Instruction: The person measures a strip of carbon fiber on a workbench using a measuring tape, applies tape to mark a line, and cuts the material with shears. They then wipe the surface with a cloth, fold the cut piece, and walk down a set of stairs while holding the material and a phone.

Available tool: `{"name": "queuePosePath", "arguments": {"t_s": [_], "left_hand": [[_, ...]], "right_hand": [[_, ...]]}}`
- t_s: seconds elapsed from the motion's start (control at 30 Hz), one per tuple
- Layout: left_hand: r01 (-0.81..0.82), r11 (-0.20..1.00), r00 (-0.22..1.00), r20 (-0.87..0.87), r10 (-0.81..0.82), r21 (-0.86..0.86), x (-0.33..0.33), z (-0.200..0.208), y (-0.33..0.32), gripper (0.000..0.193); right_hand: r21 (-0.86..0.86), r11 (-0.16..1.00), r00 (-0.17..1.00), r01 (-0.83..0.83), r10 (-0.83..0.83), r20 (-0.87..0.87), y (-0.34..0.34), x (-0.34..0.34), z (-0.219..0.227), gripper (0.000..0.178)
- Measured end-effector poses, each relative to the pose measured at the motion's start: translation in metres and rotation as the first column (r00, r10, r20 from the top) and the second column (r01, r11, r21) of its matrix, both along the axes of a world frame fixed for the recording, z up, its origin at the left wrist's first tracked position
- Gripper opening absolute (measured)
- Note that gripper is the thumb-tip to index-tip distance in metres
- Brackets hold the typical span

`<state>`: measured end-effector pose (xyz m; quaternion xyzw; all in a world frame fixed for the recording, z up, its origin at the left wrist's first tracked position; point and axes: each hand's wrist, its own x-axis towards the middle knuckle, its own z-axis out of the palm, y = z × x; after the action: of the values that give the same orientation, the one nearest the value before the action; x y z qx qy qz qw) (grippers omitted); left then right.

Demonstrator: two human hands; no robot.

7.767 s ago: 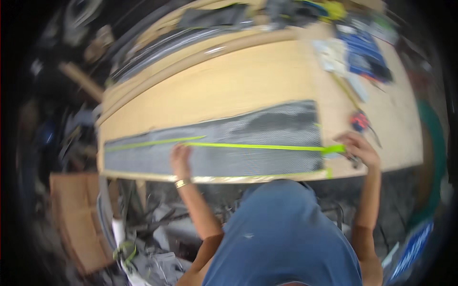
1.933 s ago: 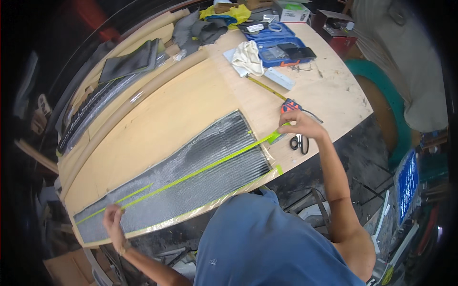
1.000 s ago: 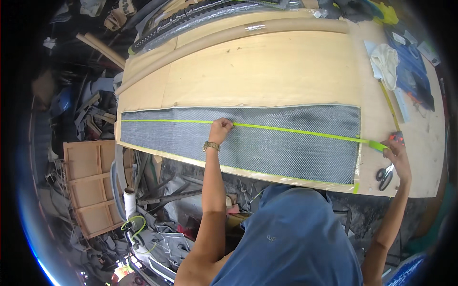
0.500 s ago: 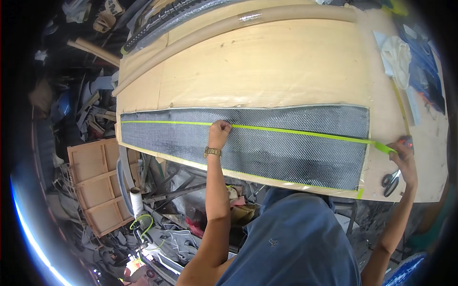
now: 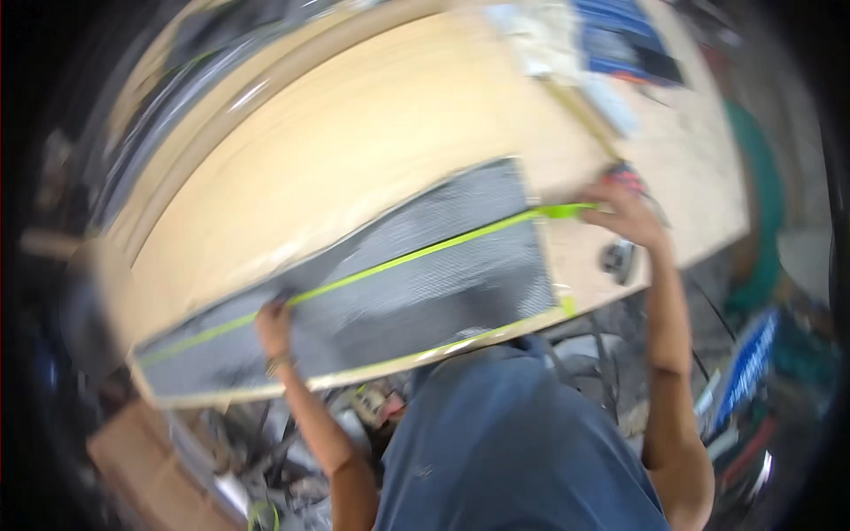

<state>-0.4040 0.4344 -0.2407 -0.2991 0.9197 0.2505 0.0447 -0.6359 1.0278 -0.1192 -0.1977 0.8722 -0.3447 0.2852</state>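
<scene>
A bright green strip of tape runs lengthwise over a dark grey woven fabric sheet, which narrows toward the left. My left hand is closed at the strip, over the sheet's left part; blur hides whether anything is between its fingers. Past the sheet's right edge, my right hand grips the tape's free end between thumb and fingers. Just beyond that hand lies a red and dark object, partly covered by it. Dark-handled scissors rest on the board below the right hand.
The pale board carries a long cardboard tube along its far side. White cloth and a blue bundle lie at the far right. A brown panel and clutter fill the floor on the near left.
The view has swung and blurred, so the sheet now slants up to the right. Both hands stay at the tape, the right one still on its end.
</scene>
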Motion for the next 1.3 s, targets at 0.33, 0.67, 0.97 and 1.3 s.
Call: {"name": "queuePosePath", "arguments": {"t_s": [0.33, 0.67, 0.97, 1.3], "left_hand": [[-0.014, 1.0, 1.0, -0.014, 0.015, 0.019, -0.006, -0.002, -0.009, 0.014], [-0.036, 0.997, 0.996, -0.074, 0.042, 0.07, -0.004, -0.004, -0.008, 0.013], [0.018, 1.0, 0.996, -0.087, -0.018, 0.007, -0.004, -0.005, -0.003, 0.018], [-0.014, 0.997, 0.994, -0.108, 0.006, -0.077, -0.008, -0.003, 0.0, 0.017]], "right_hand": [[-0.077, 0.996, 0.997, -0.044, 0.049, 0.058, -0.007, 0.002, -0.005, 0.025], [0.006, 0.999, 0.999, -0.051, 0.051, -0.005, -0.026, 0.005, -0.008, 0.024], [0.066, 0.994, 0.994, -0.084, 0.087, -0.058, -0.025, -0.004, -0.009, 0.024], [0.114, 0.993, 0.999, -0.023, 0.018, 0.049, -0.045, 0.005, 0.003, 0.022]]}}
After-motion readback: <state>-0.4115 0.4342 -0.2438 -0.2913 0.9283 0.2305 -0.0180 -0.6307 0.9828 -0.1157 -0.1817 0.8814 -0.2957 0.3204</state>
